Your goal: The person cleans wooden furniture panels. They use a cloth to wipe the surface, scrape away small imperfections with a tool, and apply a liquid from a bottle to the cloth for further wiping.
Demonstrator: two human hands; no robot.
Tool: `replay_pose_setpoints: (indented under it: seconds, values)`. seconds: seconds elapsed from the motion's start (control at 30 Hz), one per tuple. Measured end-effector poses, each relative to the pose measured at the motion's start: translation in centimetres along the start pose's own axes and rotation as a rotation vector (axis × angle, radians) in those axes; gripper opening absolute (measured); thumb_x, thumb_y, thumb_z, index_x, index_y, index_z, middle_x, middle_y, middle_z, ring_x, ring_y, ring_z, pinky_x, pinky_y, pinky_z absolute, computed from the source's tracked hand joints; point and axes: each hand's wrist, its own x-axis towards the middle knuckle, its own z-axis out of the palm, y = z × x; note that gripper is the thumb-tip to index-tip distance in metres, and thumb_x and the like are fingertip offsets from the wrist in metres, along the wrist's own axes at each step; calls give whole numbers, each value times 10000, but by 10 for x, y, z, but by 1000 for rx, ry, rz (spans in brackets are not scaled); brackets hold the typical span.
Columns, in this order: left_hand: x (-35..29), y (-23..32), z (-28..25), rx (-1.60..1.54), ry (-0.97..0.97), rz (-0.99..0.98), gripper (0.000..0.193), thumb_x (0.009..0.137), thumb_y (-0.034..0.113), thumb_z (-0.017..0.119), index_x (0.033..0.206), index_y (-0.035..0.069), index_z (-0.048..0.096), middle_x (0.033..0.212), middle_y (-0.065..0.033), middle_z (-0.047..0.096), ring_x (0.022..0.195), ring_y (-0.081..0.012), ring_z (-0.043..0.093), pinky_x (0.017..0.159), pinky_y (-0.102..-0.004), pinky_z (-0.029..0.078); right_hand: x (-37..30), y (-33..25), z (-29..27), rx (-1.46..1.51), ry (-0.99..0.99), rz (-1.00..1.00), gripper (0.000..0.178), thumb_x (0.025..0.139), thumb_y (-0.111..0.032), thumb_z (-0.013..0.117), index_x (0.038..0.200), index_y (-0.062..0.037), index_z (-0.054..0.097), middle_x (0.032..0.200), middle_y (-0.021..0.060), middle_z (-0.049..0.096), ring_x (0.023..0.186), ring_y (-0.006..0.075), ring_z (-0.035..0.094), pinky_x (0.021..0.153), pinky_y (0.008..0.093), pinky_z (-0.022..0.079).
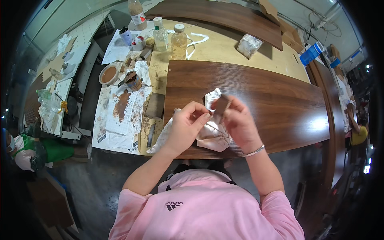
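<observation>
My left hand (186, 125) is closed in a pinch above the near left part of a dark brown wood-grain board (256, 96). What its fingertips hold, if anything, is too small to make out. Close beside it, my right hand (239, 120) grips a small flat brown piece (221, 106) between thumb and fingers, slightly blurred. Below and between both hands lies a crumpled whitish cloth (214, 140) on the board, and another white bit pokes up behind the fingers. More white cloth (162, 138) rests under my left wrist.
Left of the board, stained paper holds a tub of brown paste (108, 75) and an open can (133, 81). Bottles, including a clear one with a white cap (179, 42), stand behind. A wrapped block (249, 46) sits farther back near another brown board (224, 18). People are at both sides.
</observation>
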Motion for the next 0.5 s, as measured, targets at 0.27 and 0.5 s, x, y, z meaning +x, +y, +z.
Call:
replay_pose_setpoints:
  seconds: [0.27, 0.5]
  values:
    - [6, -30, 5, 1259, -253, 517, 688, 837, 521, 661, 1412, 192, 478, 1537, -106, 363, 1420, -337, 298, 1083, -660, 274, 111, -28, -24, -1002, 283, -338, 179, 829, -103, 687, 959, 20, 675, 865, 102, 682, 760, 172, 640, 688, 312, 506]
    - [-22, -25, -8, 1189, -217, 492, 678, 785, 505, 710, 1352, 180, 532, 1482, -51, 429, 1419, -268, 319, 1073, -640, 313, 227, 64, 54, -1647, 213, -519, 173, 818, -141, 655, 901, 9, 678, 969, 207, 648, 896, 376, 665, 768, 453, 548]
